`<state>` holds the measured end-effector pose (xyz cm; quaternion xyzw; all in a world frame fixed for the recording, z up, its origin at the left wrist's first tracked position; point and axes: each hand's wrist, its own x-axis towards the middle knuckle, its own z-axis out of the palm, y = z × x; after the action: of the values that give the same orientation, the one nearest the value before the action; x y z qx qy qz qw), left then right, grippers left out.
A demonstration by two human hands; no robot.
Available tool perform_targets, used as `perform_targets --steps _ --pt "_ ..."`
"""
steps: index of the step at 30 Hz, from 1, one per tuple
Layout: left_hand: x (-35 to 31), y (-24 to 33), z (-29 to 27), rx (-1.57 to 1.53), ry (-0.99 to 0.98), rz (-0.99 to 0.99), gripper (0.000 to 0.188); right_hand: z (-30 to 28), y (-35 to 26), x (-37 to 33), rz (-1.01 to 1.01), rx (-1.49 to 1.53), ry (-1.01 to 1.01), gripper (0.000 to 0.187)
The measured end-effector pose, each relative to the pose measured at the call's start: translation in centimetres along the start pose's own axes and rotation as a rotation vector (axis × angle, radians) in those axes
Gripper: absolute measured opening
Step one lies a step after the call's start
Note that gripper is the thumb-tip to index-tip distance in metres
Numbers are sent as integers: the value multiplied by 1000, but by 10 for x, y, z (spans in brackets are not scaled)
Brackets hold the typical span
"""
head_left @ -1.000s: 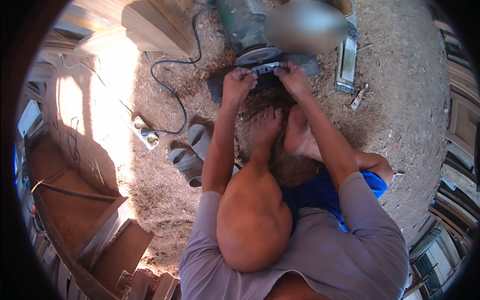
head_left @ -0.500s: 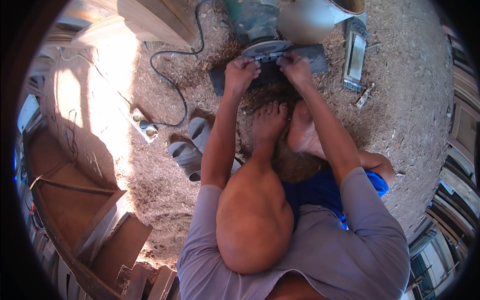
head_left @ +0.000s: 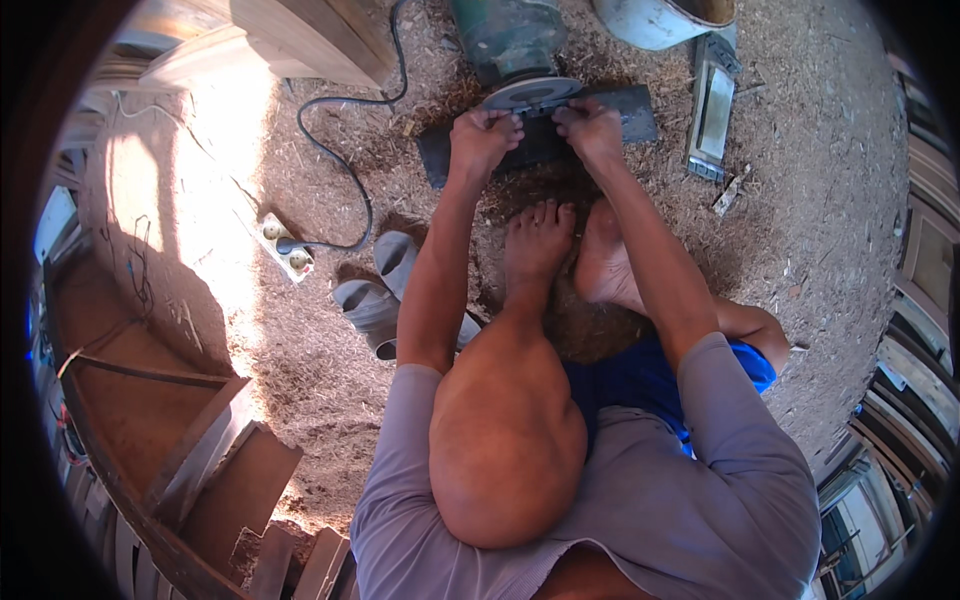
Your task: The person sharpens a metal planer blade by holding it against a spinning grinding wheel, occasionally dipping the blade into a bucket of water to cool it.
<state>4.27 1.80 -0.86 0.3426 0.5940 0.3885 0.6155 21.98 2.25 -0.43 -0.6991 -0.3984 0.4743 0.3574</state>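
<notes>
At the top centre stands a green motor-driven grinder with a round grinding disc facing me. My left hand and my right hand are on either side of the disc's lower edge, fingers pinched. Between them they hold the ends of a small metal strip, close against the disc; whether it touches cannot be made out. The disc and my fingers hide part of the strip. Beneath my hands a dark flat board lies across the ground in front of the grinder.
A black cord curves to a white socket strip on the left. Grey sandals lie beside my left forearm. A whitish bucket and a long metal tool stand right of the grinder. Wooden frames fill the lower left.
The metal strip and my hands have moved slightly up toward the disc, and less of the strip shows. My left hand has shifted a little.
</notes>
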Motion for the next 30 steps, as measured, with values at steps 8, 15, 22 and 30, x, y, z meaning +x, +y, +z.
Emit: perform_targets --steps 8,15,22,30 --pt "-3 -1 -1 -141 15 42 15 4 5 2 18 36 12 30" --pt "-6 3 -1 -115 16 13 15 4 -4 -5 40 147 0 27" --pt "-2 2 2 -85 24 12 15 4 -6 -5 33 193 10 20" --pt "-7 -1 0 -174 43 56 17 10 7 1 -11 25 32 29"
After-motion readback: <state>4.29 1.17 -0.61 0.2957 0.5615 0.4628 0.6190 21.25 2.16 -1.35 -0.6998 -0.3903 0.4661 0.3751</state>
